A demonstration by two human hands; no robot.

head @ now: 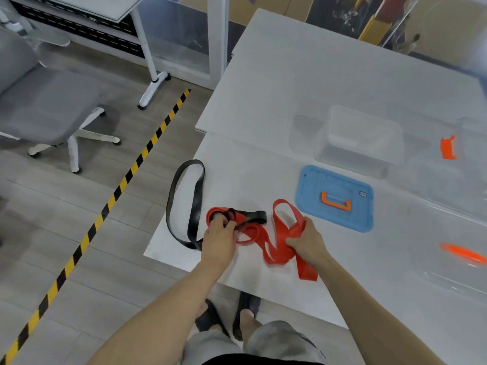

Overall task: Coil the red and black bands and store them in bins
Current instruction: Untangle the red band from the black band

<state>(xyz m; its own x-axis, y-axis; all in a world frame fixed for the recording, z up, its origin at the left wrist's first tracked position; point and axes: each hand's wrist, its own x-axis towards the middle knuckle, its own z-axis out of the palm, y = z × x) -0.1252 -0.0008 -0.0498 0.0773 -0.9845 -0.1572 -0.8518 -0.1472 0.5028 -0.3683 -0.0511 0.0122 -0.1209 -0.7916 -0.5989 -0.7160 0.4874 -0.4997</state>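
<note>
White bench (329, 83) carries everything. Clear plastic bin (361, 138) mid-bench, open; flat blue lid with orange handle (336, 197) just nearer me. Long black rubber band (184, 204) loops off the bench's left edge. Flat red rubber band (279, 241) lies tangled near the front edge. My left hand (220, 242) pinches both bands' coiled ends; my right hand (307, 241) grips red loops, fingers closed.

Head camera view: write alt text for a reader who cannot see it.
Two bare hands work a tangle of bands at a white table's near edge: the left hand pinches the red band's coiled end where the black band crosses it, the right hand bunches red loops. Beyond lie a blue bin lid with an orange handle and a clear plastic bin.
</note>
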